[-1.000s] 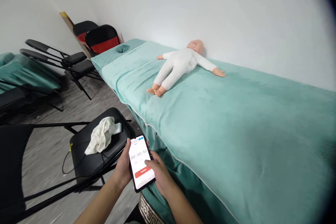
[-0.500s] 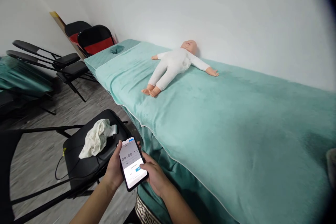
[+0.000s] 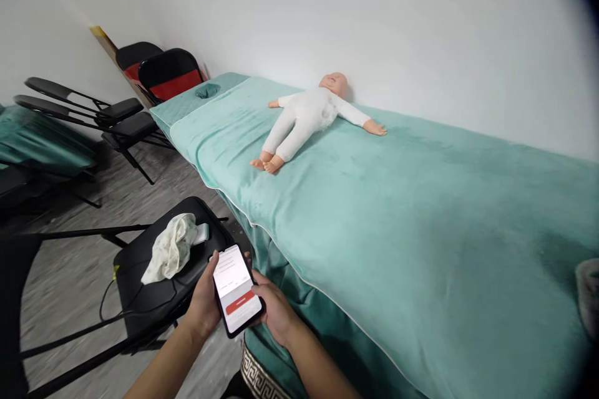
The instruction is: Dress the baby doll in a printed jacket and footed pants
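Note:
My left hand (image 3: 204, 300) and my right hand (image 3: 276, 312) both grip a black phone (image 3: 236, 290) low in the view, thumbs resting on it. Its lit screen shows a white page with a red button. Behind the phone stands a black folding chair (image 3: 140, 290) with a crumpled cream cloth (image 3: 171, 248) and a small white device (image 3: 202, 234) on its seat. Farther off, a baby doll in a white suit (image 3: 304, 117) lies on its back on the teal-covered bed (image 3: 397, 212), near the wall.
More black folding chairs (image 3: 115, 118) stand at the left by the wall, two with red seats (image 3: 171, 72). Another teal-covered bed (image 3: 42, 143) is at the far left. A cable (image 3: 110, 296) hangs from the near chair. A grey object (image 3: 588, 290) lies at the bed's right edge.
The phone screen has switched from a running timer to a page with a red button. The view has drifted slightly; both hands stay on the phone.

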